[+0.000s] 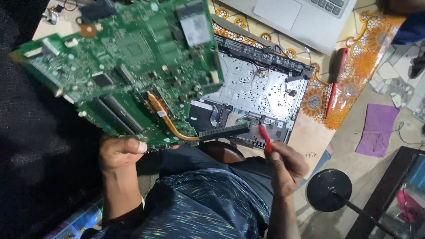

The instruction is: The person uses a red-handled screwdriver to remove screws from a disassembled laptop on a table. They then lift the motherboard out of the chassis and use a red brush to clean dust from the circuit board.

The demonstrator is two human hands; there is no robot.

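Left hand [118,152] grips the green motherboard [124,71] by its lower edge, fingers closed, lifting it across the upper left of the frame. Right hand [287,168] pinches a red tool [264,138] at the open laptop base [256,95], centre frame.

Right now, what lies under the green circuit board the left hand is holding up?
The green circuit board, lifted by the left hand, overlaps the opened laptop base. The base's right part shows its silver metal plate and a long black battery. Its left part is hidden beneath the board.
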